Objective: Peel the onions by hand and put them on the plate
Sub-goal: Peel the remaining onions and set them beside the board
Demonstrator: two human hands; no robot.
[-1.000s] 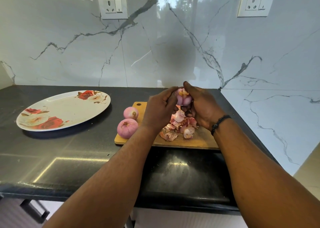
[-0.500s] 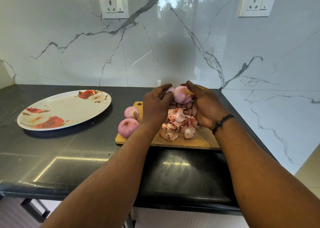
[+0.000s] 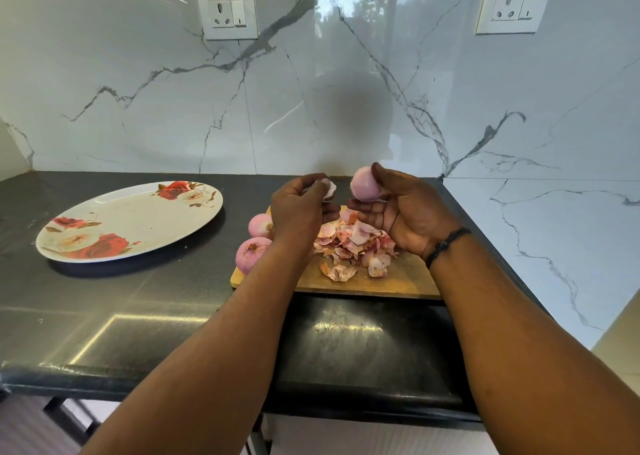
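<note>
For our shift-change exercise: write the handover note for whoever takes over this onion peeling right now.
Left hand pinches a torn-off peel piece.
Right hand grips the held onion, which looks nearly bare.
Two onions sit at the cutting board's left edge; the peel pile lies on the board.
Plate holds no onions.
Left: drop the peel, plate the held onion, check the other two and plate them.
</note>
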